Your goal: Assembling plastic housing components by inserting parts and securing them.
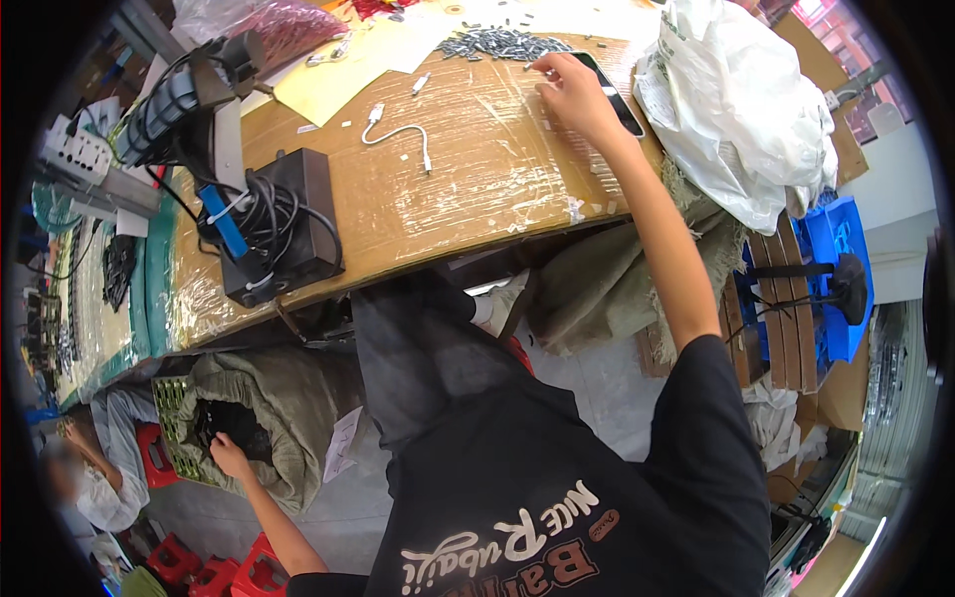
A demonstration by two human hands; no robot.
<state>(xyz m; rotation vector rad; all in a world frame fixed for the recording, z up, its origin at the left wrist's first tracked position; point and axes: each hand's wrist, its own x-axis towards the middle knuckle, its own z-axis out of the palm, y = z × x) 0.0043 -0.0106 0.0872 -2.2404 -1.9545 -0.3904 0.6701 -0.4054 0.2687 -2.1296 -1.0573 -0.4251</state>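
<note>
Where the right hand [577, 92] works, at upper centre of the frame, its fingertips are drawn close together at the near edge of a pile of small metal pieces [502, 43]; whether they pinch one cannot be told. A phone [625, 111] lies just beside that hand, and a white plastic bag [731, 109] bounds the space to its right. The left hand [229, 455], at lower left, is at the mouth of a grey-green sack [308, 418], fingers bent; their grip cannot be told. The widest open stretch of the table [477, 169] runs between the right hand and a short white cable [403, 129], with a loose connector [422, 84] near the latter. The table's front edge slopes from lower left up toward the right, and the right forearm crosses it. A dark box [318, 204] bearing coiled black leads stands close to that edge at left. The tabletop is brown under shiny, wrinkled film, with yellow paper [333, 90] at upper left. Red stools [264, 569] and another person [109, 488] occupy the lower left; blue bins [846, 269] stand at right.
</note>
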